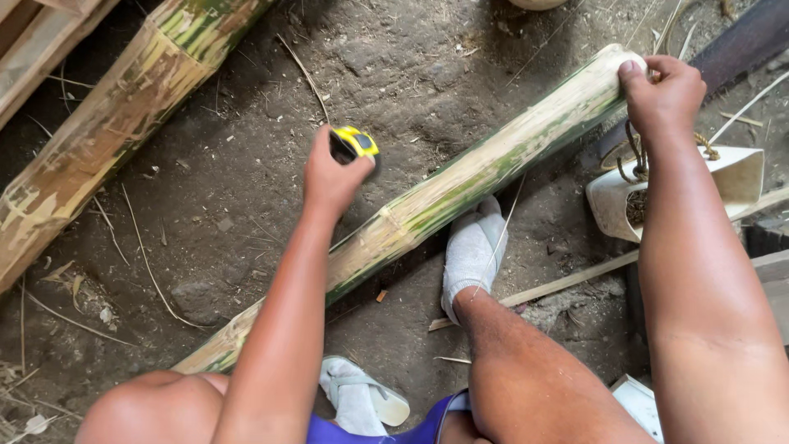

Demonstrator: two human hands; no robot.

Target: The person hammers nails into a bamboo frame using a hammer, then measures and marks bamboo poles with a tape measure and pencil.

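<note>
Left hand (329,177) grips tape measure (355,145); right hand (662,90) clasps bamboo pole (460,185) end.

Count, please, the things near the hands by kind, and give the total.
Bamboo poles: 2, one under the right hand at, one apart at
Yellow tape measure: 1, in the left hand
White container: 1
Total: 4
</note>
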